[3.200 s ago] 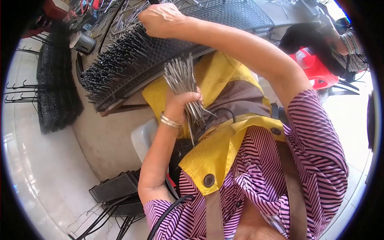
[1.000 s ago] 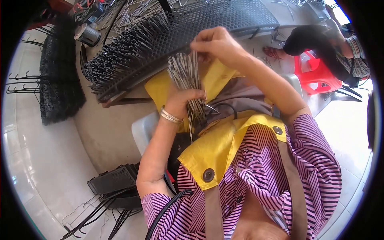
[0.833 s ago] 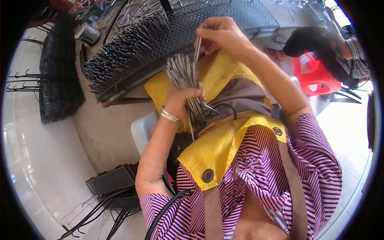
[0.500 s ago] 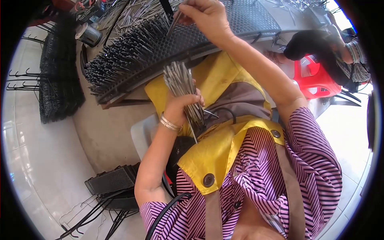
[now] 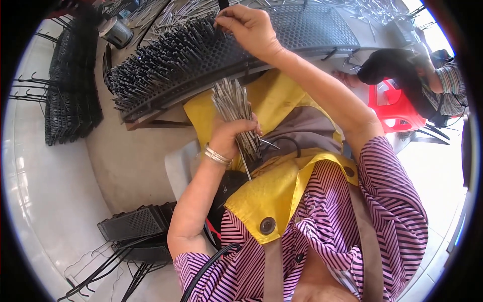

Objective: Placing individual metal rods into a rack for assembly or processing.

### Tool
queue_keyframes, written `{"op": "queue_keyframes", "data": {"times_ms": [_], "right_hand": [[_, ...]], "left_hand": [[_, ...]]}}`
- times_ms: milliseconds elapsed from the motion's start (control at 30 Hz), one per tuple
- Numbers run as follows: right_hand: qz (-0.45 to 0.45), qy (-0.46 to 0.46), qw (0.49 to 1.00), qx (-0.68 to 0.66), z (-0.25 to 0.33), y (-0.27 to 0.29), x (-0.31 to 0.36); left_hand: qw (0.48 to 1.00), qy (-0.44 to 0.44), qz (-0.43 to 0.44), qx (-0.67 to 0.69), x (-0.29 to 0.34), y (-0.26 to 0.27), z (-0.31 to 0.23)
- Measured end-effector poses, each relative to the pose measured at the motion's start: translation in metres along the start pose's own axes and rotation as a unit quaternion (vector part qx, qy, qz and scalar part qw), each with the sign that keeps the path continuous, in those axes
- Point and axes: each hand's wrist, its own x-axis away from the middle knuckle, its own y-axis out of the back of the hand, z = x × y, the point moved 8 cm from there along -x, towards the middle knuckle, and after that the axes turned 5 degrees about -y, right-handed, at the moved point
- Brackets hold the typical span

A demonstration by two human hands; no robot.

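Note:
My left hand (image 5: 232, 133) is wrapped round a thick bundle of thin grey metal rods (image 5: 234, 103), held upright above my lap; one rod slants out below the fist. My right hand (image 5: 251, 30) reaches far forward over a black perforated panel (image 5: 302, 31). Its thumb and fingers are pinched on a thin rod (image 5: 217, 36), which looks dark and partly blurred, at the edge of the filled area. Many dark rods (image 5: 161, 65) stand packed in the left part of the panel, and its right part shows bare holes.
Loose rods (image 5: 193, 9) are scattered behind the panel, near a metal can (image 5: 116, 32). Black racks with hooks (image 5: 73, 90) stand at left; black perforated trays (image 5: 136, 226) lie lower left. At right, another person's sleeved arm (image 5: 390, 65) is near a red plastic stool (image 5: 395, 108).
My right hand has moved slightly left and down, bringing the pinched rod to the panel among the standing rods. My left hand keeps its bundle; the view has shifted a little.

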Motion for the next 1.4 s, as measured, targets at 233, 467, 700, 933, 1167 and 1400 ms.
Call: {"op": "queue_keyframes", "data": {"times_ms": [233, 467, 700, 933, 1167, 1400], "right_hand": [[0.01, -0.133, 0.98, -0.146, -0.022, -0.002, -0.001], [0.03, -0.093, 0.991, -0.096, -0.018, -0.009, -0.001], [-0.003, 0.01, 0.995, 0.103, 0.007, -0.018, -0.004], [0.135, 0.061, 0.954, 0.262, 0.018, -0.056, -0.021], [0.257, 0.084, 0.889, 0.369, 0.027, -0.066, -0.012], [0.206, -0.009, 0.954, 0.219, 0.03, -0.02, 0.008]], "left_hand": [[1.0, 0.01, 0.0, -0.013, -0.001, 0.001, 0.0], [1.0, 0.015, -0.005, -0.015, 0.0, 0.0, 0.002], [1.0, 0.009, -0.011, -0.011, 0.0, -0.003, 0.001], [1.0, 0.0, -0.02, -0.017, -0.001, -0.007, -0.004], [1.0, 0.018, 0.005, -0.021, -0.002, -0.004, 0.001], [1.0, -0.001, -0.013, -0.015, -0.001, -0.004, -0.004]]}}
